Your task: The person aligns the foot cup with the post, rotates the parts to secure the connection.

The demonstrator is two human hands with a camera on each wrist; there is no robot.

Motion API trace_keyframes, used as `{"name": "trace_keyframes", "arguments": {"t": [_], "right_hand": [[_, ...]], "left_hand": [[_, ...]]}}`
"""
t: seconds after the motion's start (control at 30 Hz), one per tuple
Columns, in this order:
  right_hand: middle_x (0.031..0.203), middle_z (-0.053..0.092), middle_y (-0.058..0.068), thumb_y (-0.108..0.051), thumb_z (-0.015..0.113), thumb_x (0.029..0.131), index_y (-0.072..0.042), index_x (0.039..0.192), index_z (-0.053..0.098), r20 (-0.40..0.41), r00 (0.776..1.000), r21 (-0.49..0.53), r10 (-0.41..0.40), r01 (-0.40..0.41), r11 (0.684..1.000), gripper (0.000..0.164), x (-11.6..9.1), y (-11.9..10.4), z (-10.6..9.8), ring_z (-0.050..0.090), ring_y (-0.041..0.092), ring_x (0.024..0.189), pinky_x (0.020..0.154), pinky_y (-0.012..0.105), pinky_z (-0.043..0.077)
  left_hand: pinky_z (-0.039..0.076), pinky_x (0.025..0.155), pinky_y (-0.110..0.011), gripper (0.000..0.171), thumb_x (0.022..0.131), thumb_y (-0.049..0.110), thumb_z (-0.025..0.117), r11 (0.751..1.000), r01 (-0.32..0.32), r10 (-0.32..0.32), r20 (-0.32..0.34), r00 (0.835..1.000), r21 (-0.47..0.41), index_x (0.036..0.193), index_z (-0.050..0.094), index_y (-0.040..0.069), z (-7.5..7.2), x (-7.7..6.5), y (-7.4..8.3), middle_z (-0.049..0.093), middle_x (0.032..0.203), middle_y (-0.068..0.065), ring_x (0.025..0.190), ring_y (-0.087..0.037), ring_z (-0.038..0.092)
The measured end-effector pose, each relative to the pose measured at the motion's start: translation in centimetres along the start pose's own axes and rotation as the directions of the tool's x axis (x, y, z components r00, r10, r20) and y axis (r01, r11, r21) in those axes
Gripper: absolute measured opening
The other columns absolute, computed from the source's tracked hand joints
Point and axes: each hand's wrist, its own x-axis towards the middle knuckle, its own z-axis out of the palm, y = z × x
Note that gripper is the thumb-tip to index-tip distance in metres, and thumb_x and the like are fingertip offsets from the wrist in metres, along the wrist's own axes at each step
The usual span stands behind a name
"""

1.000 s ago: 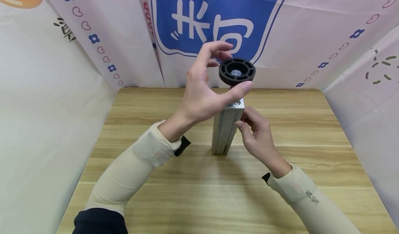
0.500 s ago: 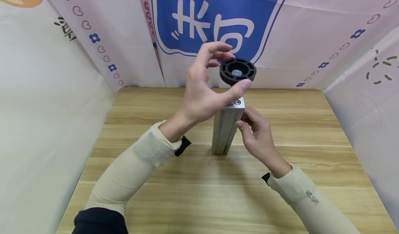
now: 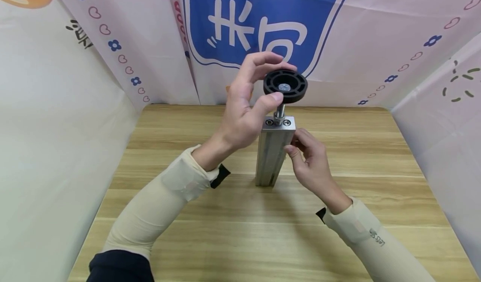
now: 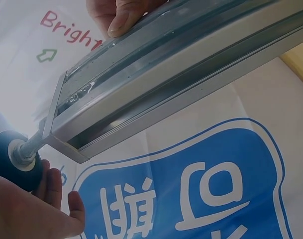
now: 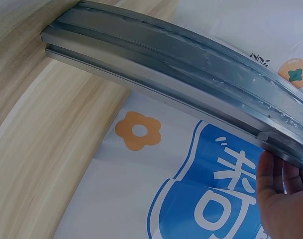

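Observation:
An aluminium extrusion profile point(image 3: 271, 154) stands upright on the table, with a metal end plate point(image 3: 290, 127) on top. Out of the plate rises a threaded stem point(image 3: 280, 113) carrying a black round levelling foot point(image 3: 298, 91). My left hand point(image 3: 244, 107) holds the foot by its edge, thumb at the near side and fingers behind. In the left wrist view the foot point(image 4: 9, 159) partly hides those fingers. My right hand point(image 3: 312, 161) grips the profile's right side near its upper end; its fingers point(image 5: 265, 174) reach a small metal piece point(image 5: 278, 139) at the profile's edge.
A wood-grain table point(image 3: 188, 240) carries the profile. Printed white cloth walls stand at the back and both sides, with a blue sign point(image 3: 240, 61) behind the hands. Black tabs point(image 3: 219, 176) stick out from the sleeves at both wrists.
My left thumb has moved left along the foot's near edge, and the fingers behind have shifted right. The stem and end plate now show more. The right hand has not moved.

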Motion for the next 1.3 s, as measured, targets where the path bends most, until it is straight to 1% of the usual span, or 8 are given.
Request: {"name": "trace_keyframes", "arguments": {"t": [0.13,0.2,0.37,0.5,0.67,0.87,1.13,1.3], "right_hand": [[0.094,0.062,0.021,0.006,0.065,0.097,0.010,0.113,0.068,0.002,1.000,-0.006,0.000,0.000,1.000,0.017,0.03,-0.01,0.04,0.059,0.011,0.086,0.076,0.019,0.053],[0.093,0.062,0.021,0.005,0.065,0.097,0.010,0.113,0.068,0.001,1.000,-0.006,0.000,0.000,1.000,0.016,0.03,0.00,0.05,0.059,0.011,0.085,0.075,0.019,0.053],[0.094,0.062,0.015,0.008,0.066,0.096,0.010,0.113,0.068,-0.003,1.000,0.008,-0.003,0.003,1.000,0.018,0.03,0.04,0.08,0.059,0.010,0.086,0.076,0.019,0.053],[0.095,0.062,0.010,0.009,0.066,0.094,0.010,0.113,0.069,-0.005,1.000,0.018,-0.006,0.006,1.000,0.018,0.00,0.07,0.06,0.059,0.010,0.086,0.076,0.019,0.053],[0.094,0.062,0.006,0.014,0.066,0.092,0.010,0.113,0.068,-0.005,1.000,0.012,-0.010,0.011,1.000,0.021,-0.01,0.07,0.05,0.057,0.010,0.085,0.076,0.019,0.052],[0.094,0.061,0.005,0.015,0.066,0.092,0.010,0.112,0.068,-0.005,1.000,0.006,-0.012,0.012,1.000,0.020,0.01,0.09,0.05,0.056,0.010,0.084,0.076,0.019,0.051],[0.095,0.061,0.004,0.015,0.065,0.092,0.011,0.112,0.067,-0.009,1.000,0.014,-0.003,0.003,1.000,0.021,0.04,0.07,0.05,0.057,0.010,0.085,0.076,0.020,0.052],[0.096,0.062,0.004,0.016,0.065,0.092,0.011,0.112,0.068,-0.008,1.000,0.011,-0.003,0.003,1.000,0.022,0.04,0.07,0.05,0.057,0.010,0.085,0.076,0.020,0.052]], "left_hand": [[0.045,0.116,-0.033,0.052,0.092,0.018,0.045,0.997,0.032,-0.029,0.043,0.999,-0.073,0.135,0.046,-0.011,-0.09,-0.03,0.07,0.064,0.135,-0.029,0.131,-0.030,0.060],[0.045,0.115,-0.033,0.052,0.093,0.018,0.044,0.997,0.035,-0.032,0.048,0.998,-0.070,0.136,0.046,-0.011,-0.11,-0.04,0.10,0.063,0.137,-0.028,0.132,-0.029,0.060],[0.040,0.112,-0.033,0.057,0.091,0.027,0.051,0.999,0.009,-0.009,-0.007,1.000,0.048,0.135,0.049,-0.009,-0.10,-0.05,0.10,0.064,0.135,-0.024,0.127,-0.024,0.058],[0.041,0.108,-0.035,0.063,0.087,0.033,0.061,0.991,0.007,0.001,-0.064,0.998,0.132,0.134,0.052,-0.007,-0.01,0.00,0.11,0.064,0.130,-0.020,0.121,-0.020,0.058],[0.041,0.107,-0.033,0.068,0.081,0.033,0.073,0.987,0.015,0.001,-0.097,0.995,0.162,0.134,0.054,-0.007,0.03,0.02,0.02,0.063,0.129,-0.018,0.119,-0.017,0.057],[0.041,0.108,-0.032,0.069,0.079,0.023,0.084,0.984,0.008,0.012,-0.112,0.994,0.180,0.133,0.054,-0.006,0.03,0.05,-0.02,0.063,0.130,-0.018,0.118,-0.017,0.057],[0.042,0.106,-0.032,0.064,0.081,0.023,0.080,0.986,0.006,0.012,-0.109,0.994,0.164,0.131,0.055,-0.008,0.06,0.08,-0.13,0.065,0.124,-0.019,0.115,-0.018,0.058],[0.042,0.105,-0.033,0.064,0.082,0.028,0.075,0.989,-0.004,0.021,-0.113,0.993,0.145,0.131,0.054,-0.008,0.08,0.04,-0.26,0.066,0.122,-0.020,0.116,-0.019,0.059]]}}
